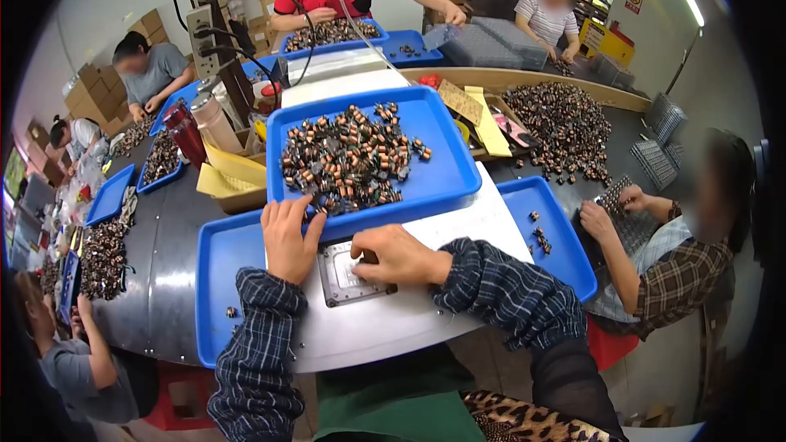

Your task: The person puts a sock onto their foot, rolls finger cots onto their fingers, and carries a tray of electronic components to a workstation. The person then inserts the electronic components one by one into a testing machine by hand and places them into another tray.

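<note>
My left hand [286,239] reaches over the front rim of a raised blue tray [458,188]. Its thumb and fingers are apart, beside the small copper-wound coils [352,151] heaped in that tray. Whether a fingertip touches a coil is hard to see. My right hand [397,254] is bent over a square metal fixture [337,277] with a pale recessed centre and screws at its corners. Its fingers are curled together above the plate, and whatever they pinch is hidden. The fixture lies on a shiny metal work surface [368,336].
Lower blue trays stand left [214,274] and right [565,254], with a few loose coils in them. A large coil pile [561,127] lies at right behind. A yellow-lined box [233,180] and bottles [214,121] stand left. Several co-workers sit around the table.
</note>
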Demonstrator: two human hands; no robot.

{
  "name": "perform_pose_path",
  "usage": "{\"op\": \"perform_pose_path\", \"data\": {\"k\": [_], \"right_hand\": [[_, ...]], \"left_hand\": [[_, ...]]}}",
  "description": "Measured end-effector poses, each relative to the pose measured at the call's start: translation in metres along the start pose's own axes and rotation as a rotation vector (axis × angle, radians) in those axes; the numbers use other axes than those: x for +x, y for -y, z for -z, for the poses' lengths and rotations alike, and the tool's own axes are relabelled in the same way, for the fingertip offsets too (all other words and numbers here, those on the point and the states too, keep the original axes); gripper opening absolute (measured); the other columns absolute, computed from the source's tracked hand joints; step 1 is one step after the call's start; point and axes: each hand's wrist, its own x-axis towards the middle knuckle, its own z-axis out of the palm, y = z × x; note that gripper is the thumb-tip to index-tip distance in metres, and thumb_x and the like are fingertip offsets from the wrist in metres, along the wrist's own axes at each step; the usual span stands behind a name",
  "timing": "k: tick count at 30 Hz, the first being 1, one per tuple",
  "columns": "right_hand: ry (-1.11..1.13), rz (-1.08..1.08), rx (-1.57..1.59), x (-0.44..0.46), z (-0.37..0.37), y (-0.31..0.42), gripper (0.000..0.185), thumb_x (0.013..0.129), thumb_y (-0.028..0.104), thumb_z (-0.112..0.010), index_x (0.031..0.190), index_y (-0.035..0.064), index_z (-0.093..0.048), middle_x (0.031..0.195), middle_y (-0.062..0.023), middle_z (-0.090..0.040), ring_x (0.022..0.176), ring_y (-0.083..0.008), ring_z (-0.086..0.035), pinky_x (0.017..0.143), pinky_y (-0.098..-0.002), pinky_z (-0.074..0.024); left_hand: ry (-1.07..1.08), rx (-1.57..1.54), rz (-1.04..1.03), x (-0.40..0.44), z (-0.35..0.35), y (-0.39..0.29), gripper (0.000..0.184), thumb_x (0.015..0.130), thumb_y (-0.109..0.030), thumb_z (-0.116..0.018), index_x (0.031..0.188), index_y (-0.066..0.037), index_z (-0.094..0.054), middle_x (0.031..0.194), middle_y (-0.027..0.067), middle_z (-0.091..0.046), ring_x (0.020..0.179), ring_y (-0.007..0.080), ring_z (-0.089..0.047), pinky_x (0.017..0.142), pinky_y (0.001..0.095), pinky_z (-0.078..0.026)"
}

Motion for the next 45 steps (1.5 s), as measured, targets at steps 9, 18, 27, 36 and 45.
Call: {"op": "perform_pose_path", "data": {"k": [9, 18, 27, 36, 45], "right_hand": [[0.04, 0.055, 0.027, -0.004, -0.001, -0.002, 0.014, 0.067, 0.008, -0.058, 0.081, 0.0068, -0.058, 0.078, -0.0125, -0.049, 0.074, -0.0311, -0.052, 0.065, -0.0389, -0.042], [-0.031, 0.052, -0.091, -0.004, -0.002, 0.002, 0.015, 0.07, 0.011, -0.06, 0.083, 0.0045, -0.057, 0.074, -0.0102, -0.05, 0.072, -0.0282, -0.053, 0.063, -0.0367, -0.042], [-0.011, 0.165, -0.066, -0.003, -0.009, 0.004, 0.014, 0.07, 0.01, -0.06, 0.082, 0.0072, -0.055, 0.073, -0.0086, -0.049, 0.07, -0.0269, -0.053, 0.06, -0.0358, -0.0424], [-0.083, 0.191, -0.181, -0.002, -0.012, 0.006, 0.015, 0.07, 0.01, -0.061, 0.084, 0.0064, -0.055, 0.072, -0.0081, -0.048, 0.067, -0.0257, -0.052, 0.057, -0.0351, -0.0419], [-0.044, 0.205, -0.128, -0.001, -0.01, 0.003, 0.016, 0.068, 0.008, -0.062, 0.083, 0.0061, -0.056, 0.072, -0.0088, -0.05, 0.064, -0.0272, -0.053, 0.055, -0.0353, -0.0435]], "left_hand": [[-0.013, 0.034, 0.019, 0.001, 0.008, -0.005, 0.022, 0.074, -0.016, -0.057, 0.092, -0.003, -0.057, 0.088, 0.0102, -0.057, 0.085, 0.0275, -0.049, 0.077, 0.0356, -0.034], [-0.048, 0.094, 0.07, -0.005, 0.011, -0.002, 0.015, 0.077, -0.011, -0.053, 0.089, -0.006, -0.058, 0.086, 0.0082, -0.053, 0.082, 0.0244, -0.049, 0.077, 0.0361, -0.032], [-0.03, 0.054, 0.076, -0.007, 0.009, -0.001, 0.016, 0.078, -0.013, -0.054, 0.092, -0.005, -0.056, 0.086, 0.0081, -0.055, 0.081, 0.0239, -0.051, 0.08, 0.0338, -0.03], [-0.006, 0.044, 0.096, -0.008, 0.01, -0.001, 0.019, 0.076, -0.014, -0.057, 0.092, -0.006, -0.056, 0.083, 0.0083, -0.056, 0.079, 0.0235, -0.052, 0.081, 0.0348, -0.03], [0.114, 0.036, -0.015, -0.009, 0.015, -0.01, 0.028, 0.074, -0.021, -0.06, 0.099, -0.009, -0.057, 0.097, 0.008, -0.054, 0.094, 0.0219, -0.05, 0.098, 0.045, -0.019]]}}
